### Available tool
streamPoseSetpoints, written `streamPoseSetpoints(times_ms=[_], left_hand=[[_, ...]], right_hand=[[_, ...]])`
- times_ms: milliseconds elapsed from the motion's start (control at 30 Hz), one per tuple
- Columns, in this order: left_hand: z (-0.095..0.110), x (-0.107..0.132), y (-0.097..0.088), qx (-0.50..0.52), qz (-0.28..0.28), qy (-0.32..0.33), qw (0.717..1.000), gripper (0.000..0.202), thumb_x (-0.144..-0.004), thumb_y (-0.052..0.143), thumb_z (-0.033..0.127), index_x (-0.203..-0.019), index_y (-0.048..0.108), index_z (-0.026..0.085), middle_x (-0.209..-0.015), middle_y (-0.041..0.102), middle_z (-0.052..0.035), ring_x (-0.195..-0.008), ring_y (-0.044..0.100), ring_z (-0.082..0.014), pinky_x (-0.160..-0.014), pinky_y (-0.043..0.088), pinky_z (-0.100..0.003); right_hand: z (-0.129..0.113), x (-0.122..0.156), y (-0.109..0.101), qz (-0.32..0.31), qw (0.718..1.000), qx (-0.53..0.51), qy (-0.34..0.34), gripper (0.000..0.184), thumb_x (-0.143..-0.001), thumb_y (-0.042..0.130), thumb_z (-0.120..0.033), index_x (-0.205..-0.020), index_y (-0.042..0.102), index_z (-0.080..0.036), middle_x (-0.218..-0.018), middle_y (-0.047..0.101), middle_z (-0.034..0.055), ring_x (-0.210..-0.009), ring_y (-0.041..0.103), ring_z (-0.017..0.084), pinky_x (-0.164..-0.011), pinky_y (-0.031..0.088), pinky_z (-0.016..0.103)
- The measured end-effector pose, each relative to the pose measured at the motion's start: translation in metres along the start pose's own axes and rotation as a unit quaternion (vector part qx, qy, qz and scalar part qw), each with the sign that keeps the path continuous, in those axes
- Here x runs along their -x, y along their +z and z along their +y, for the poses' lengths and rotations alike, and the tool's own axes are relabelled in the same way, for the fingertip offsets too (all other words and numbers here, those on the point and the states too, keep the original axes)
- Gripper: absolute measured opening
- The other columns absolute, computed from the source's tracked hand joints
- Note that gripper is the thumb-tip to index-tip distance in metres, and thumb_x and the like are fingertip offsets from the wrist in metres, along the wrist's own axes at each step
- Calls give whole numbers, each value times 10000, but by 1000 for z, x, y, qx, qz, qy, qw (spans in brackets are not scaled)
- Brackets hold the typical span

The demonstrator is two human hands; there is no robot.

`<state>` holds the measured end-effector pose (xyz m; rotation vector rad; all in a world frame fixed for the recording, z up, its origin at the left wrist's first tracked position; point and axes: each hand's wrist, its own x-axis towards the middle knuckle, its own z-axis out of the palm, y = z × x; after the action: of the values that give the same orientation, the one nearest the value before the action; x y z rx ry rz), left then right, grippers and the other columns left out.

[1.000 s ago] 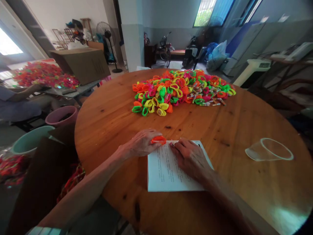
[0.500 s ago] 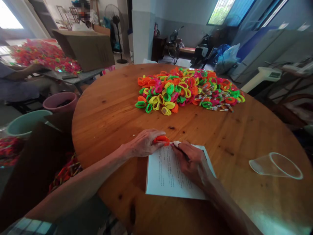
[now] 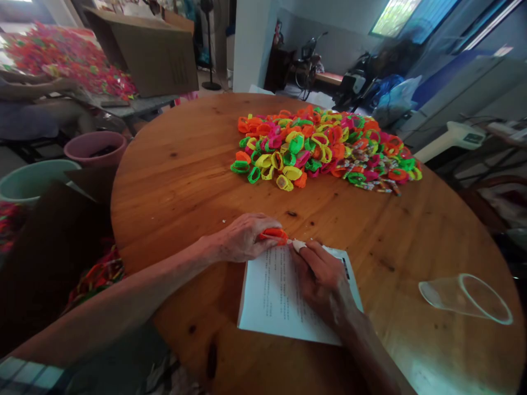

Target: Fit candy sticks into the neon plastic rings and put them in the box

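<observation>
Over the far edge of a printed paper sheet (image 3: 272,307), my left hand (image 3: 242,238) is closed on an orange plastic toy watch (image 3: 275,235), its strap bent into a loop. My right hand (image 3: 325,280) is just to the right, fingers pinched together close to the loop's end. A white wrap covers one of its fingertips. Whatever that pinch holds is too small to make out. Farther back lies a heap of similar toy watches (image 3: 288,151) in orange, green, yellow and pink.
A clear plastic cup (image 3: 461,296) lies on its side on the round wooden table (image 3: 173,186). Small wrapped sticks (image 3: 370,170) lie on the heap's right part. To the left stand a pink tub (image 3: 96,148), a green tub (image 3: 37,178) and a cardboard box (image 3: 160,60); another person sits there.
The view has shifted slightly, tilting downward. Both hands keep nearly the same position around the orange toy watch, with only a slight shift of the right fingers.
</observation>
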<state>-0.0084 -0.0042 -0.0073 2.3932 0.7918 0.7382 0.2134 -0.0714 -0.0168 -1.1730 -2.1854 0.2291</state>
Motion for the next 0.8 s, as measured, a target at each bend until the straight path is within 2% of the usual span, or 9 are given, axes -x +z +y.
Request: streamPoseSetpoints(times_ms=[133, 267, 367, 533, 700, 800], left_hand=[[1, 0, 0, -3, -3, -11, 1000, 205, -967, 534, 309, -1052, 647, 160, -896, 664, -54, -868, 598, -167, -786, 449, -267], [1, 2, 1, -16, -5, -13, 1000, 210, -955, 548, 285, -1091, 636, 151, -923, 651, -61, -883, 588, -173, -810, 438, -271], [2, 2, 0, -22, -8, -20, 1000, 220, -953, 560, 276, -1121, 628, 150, -924, 644, -59, -901, 580, -175, -825, 428, -270], [3, 0, 0, 2, -11, -13, 1000, 191, -978, 524, 290, -1041, 642, 154, -909, 648, -66, -888, 578, -174, -826, 436, -275], [1, -2, 0, 18, -1, -6, 1000, 170, -978, 524, 286, -1012, 630, 157, -887, 655, -71, -871, 578, -182, -805, 446, -288], [0, -2, -2, 26, -7, -16, 1000, 154, -972, 531, 269, -1026, 623, 159, -896, 658, -72, -875, 588, -181, -808, 453, -290]], right_hand=[[2, 3, 3, -7, 998, 51, -24, 201, -938, 434, -119, -1054, 593, -161, -928, 588, 107, -803, 556, 197, -697, 474, 323], [-3, 5, 2, -30, 993, 106, -36, 282, -900, 434, -86, -1145, 563, -136, -965, 585, 137, -908, 554, 248, -765, 498, 387], [-6, 3, 1, -49, 991, 118, -31, 266, -886, 430, -68, -1088, 579, -157, -954, 587, 132, -940, 548, 257, -772, 498, 395], [-6, -5, -3, -80, 984, 145, -71, 210, -865, 416, -57, -885, 598, -161, -847, 563, 125, -806, 505, 246, -685, 477, 389], [-7, -15, -9, -145, 962, 212, -89, 218, -882, 419, -64, -848, 597, -184, -819, 546, 103, -754, 464, 232, -667, 440, 387], [-7, -19, -10, -165, 955, 223, -108, 222, -852, 419, -47, -849, 603, -171, -806, 536, 105, -735, 449, 233, -643, 425, 394]])
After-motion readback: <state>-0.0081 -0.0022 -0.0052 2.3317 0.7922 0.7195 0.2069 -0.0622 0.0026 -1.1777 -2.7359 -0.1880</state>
